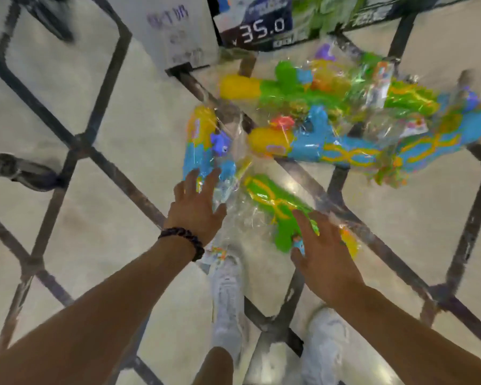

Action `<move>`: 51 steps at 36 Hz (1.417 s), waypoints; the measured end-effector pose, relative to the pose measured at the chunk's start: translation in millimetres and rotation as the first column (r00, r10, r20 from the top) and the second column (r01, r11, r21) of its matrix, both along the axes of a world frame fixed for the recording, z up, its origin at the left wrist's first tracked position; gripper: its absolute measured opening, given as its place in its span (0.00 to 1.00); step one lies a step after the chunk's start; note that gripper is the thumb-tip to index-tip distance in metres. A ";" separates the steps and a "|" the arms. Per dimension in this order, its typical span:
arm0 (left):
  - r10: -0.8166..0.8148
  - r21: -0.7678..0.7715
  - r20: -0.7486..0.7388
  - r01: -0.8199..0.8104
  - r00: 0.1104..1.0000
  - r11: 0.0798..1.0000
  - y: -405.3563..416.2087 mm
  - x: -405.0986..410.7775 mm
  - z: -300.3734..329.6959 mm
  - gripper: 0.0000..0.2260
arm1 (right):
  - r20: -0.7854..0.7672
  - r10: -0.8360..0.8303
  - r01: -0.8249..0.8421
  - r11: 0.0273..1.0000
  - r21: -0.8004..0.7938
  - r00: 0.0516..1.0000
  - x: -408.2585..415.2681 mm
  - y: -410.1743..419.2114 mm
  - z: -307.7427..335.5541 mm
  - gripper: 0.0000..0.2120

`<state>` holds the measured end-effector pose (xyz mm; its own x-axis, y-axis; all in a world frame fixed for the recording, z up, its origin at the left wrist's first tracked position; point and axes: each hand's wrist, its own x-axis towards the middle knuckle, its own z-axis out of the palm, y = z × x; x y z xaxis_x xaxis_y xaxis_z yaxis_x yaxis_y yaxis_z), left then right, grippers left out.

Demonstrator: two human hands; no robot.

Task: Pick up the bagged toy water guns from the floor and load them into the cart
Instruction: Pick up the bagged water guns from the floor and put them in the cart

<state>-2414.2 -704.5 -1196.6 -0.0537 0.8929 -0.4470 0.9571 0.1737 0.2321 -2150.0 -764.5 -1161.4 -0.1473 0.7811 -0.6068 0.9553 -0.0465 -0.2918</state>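
Several toy water guns in clear bags lie on the black metal grid of the cart. My left hand, with a dark bead bracelet, touches the bag of a blue and yellow gun with straight, spread fingers. My right hand rests flat with straight fingers on a bagged green gun. Farther right lie a long green and yellow gun and a long blue gun, overlapping each other. The picture is blurred by motion.
The pale floor shows through the cart grid. A white box and a printed toy box marked 35.0 stand at the top. My white shoes are below the grid. A dark fitting sits at the left.
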 end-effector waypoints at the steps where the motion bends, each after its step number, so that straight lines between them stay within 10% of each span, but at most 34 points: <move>1: 0.014 -0.004 0.002 -0.014 1.000 1.000 0.9 -2.9 -20.8 0.34 | 0.019 0.005 -0.005 1.000 -0.002 1.000 -0.6 -0.4 -19.3 0.36; 11: 0.193 -0.016 0.003 -0.193 0.981 0.981 16.7 -39.0 -139.4 0.34 | 0.146 0.086 -0.090 0.996 0.019 0.986 3.2 20.2 -155.7 0.48; 21: 0.153 -0.079 0.030 -0.151 0.988 0.985 23.4 -44.3 -121.4 0.35 | -0.001 0.158 -0.158 0.987 -0.030 0.987 24.6 36.1 -150.6 0.51; 31: 0.241 -0.022 0.139 -0.240 0.960 0.970 -8.2 -23.7 28.5 0.36 | -0.019 -0.025 0.026 1.000 0.015 0.999 7.8 20.4 13.9 0.50; 51: 0.207 0.291 0.199 -0.259 0.958 0.921 44.4 -90.7 462.2 0.38 | 0.029 0.132 -0.134 0.939 0.318 0.991 -54.5 125.9 448.2 0.49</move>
